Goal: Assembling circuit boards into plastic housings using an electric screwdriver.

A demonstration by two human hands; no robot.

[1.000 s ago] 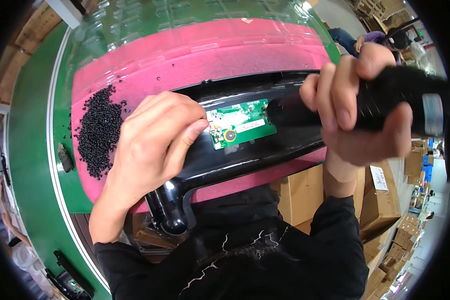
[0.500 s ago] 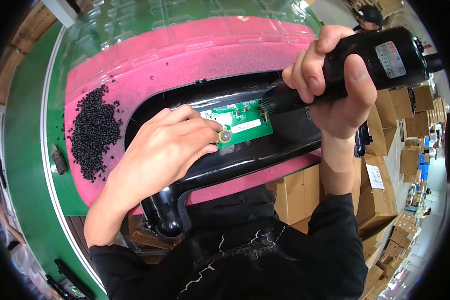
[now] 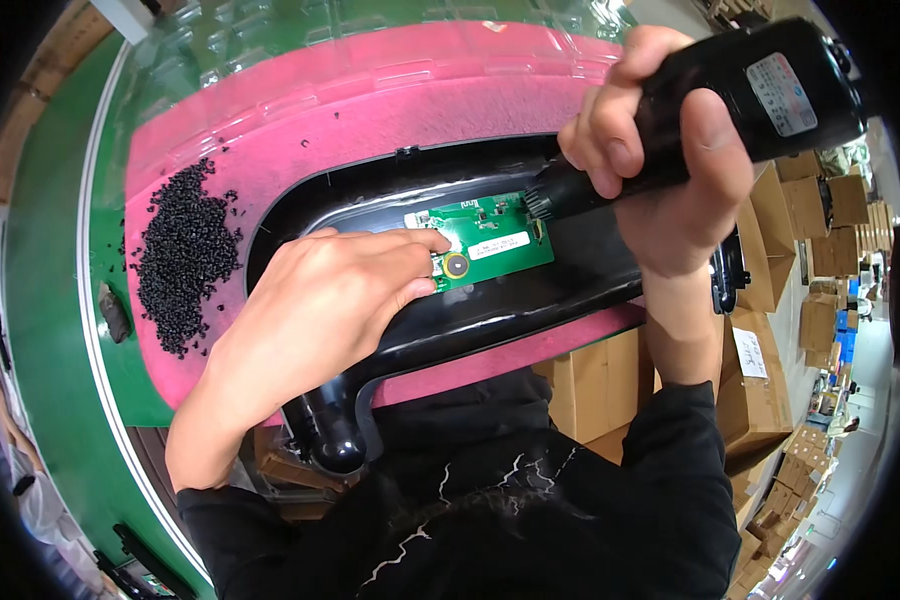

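Observation:
A green circuit board (image 3: 515, 250) with a white label and a round disc part lies in a long black plastic housing (image 3: 440, 335). At the board's left end are the fingers of my left hand (image 3: 320, 290), closed on its edge and pressing there. My right hand (image 3: 660, 190) is wrapped round a black electric screwdriver (image 3: 735, 105), held tilted, with its ribbed nose over the board's right end. The nose hides the bit, so I cannot tell whether it touches a screw.
Left of the housing, a heap of small black screws (image 3: 185, 265) lies on the pink mat (image 3: 280, 140). Clear plastic trays (image 3: 370, 75) stand beyond. A dark lump (image 3: 113, 315) sits on the green tabletop (image 3: 55, 300). Cardboard boxes (image 3: 595, 395) are at the right.
The screwdriver's rear end has shifted slightly up and left. The board's right end sits slightly farther right, and my left fingertips have shifted slightly on it.

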